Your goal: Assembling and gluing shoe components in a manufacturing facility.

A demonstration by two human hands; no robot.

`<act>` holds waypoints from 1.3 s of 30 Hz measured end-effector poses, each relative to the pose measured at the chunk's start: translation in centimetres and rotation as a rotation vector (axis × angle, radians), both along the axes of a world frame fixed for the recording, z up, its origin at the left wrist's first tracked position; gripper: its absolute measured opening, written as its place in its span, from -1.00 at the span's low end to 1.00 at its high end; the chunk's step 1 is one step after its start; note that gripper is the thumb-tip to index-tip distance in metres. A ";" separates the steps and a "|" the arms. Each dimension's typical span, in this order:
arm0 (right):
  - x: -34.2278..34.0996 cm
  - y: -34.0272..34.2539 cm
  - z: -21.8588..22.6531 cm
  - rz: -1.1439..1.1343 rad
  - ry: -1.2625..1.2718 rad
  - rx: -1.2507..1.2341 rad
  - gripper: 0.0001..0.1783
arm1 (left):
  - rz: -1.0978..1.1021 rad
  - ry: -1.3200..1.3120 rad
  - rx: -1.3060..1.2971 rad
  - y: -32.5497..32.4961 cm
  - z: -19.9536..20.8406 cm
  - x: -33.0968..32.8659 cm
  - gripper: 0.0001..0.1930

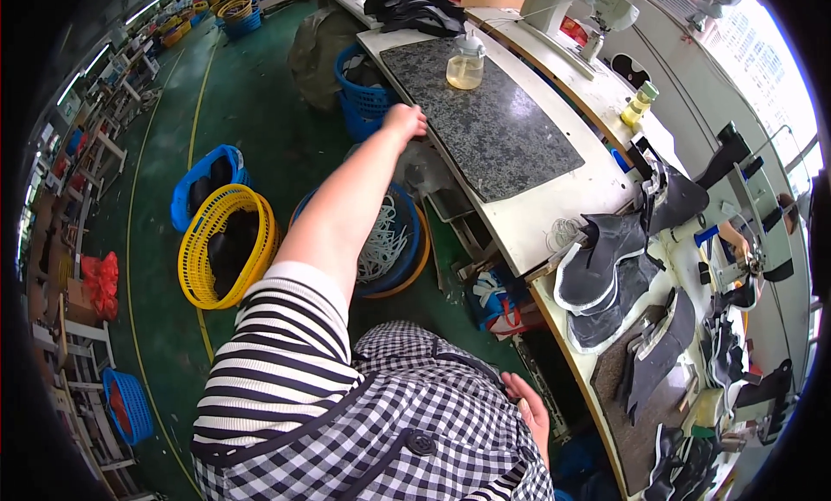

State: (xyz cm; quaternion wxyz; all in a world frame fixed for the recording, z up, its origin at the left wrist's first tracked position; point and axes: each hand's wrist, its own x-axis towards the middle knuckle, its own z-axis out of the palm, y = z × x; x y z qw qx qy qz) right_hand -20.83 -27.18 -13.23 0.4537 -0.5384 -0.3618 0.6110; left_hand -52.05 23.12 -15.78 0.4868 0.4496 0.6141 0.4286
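My left arm reaches forward, and my left hand [405,122] is at the left edge of a white table [511,233]. Its fingers are curled closed; what is in them, if anything, is hidden. On the table lies a dark speckled mat [511,129]. A clear jar with pale yellow liquid [465,72] stands on this mat, beyond my left hand. Low by my checked apron [433,397], my right hand [530,406] hangs with loosely stretched fingers, apart from the table. Nothing shows in it.
Blue baskets [363,99] stand beside the table's far left. A yellow basket [192,263] and a tub of pale cords [415,267] sit on the green floor. Dark boot pieces [597,267] cover the right-hand bench. A sewing machine [606,16] stands behind.
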 end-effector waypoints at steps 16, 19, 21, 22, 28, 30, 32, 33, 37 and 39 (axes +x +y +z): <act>-8.6 7.1 21.8 0.176 0.687 1.156 -0.80 | -1.738 -0.082 1.292 -36.6 17.3 34.9 -0.48; -10.9 4.0 20.3 -0.033 0.406 1.000 -0.82 | -2.030 -0.021 1.602 -43.7 14.1 34.2 -0.44; -12.1 1.7 19.5 -0.183 0.214 0.870 -0.82 | -2.182 0.071 1.305 -42.4 9.2 32.8 -0.50; -12.2 1.2 19.2 -0.265 0.115 0.804 -0.83 | -2.171 0.140 1.246 -40.7 5.3 32.0 -0.49; -4.1 5.8 16.5 0.153 0.427 1.385 -0.65 | -1.350 0.907 0.227 -24.9 -19.5 9.6 -0.54; -2.5 5.2 14.1 0.192 0.154 1.263 -0.69 | -0.976 1.114 -0.162 -22.0 -27.8 -7.1 -0.49; 1.5 4.8 14.1 0.243 0.046 0.853 -0.69 | -0.592 1.067 -0.659 -23.9 -31.4 -28.9 -0.53; 1.4 5.0 10.9 0.147 -0.051 0.678 -0.63 | -0.614 1.028 -0.646 -26.5 -30.3 -29.2 -0.53; 2.4 1.4 -3.3 0.006 -0.066 0.117 -0.43 | -0.782 1.399 -0.762 -32.4 -23.8 -25.3 -0.67; 2.0 -2.1 -9.2 0.051 0.032 -0.119 -0.43 | -0.986 1.283 -0.767 -34.3 -24.9 -19.4 -0.64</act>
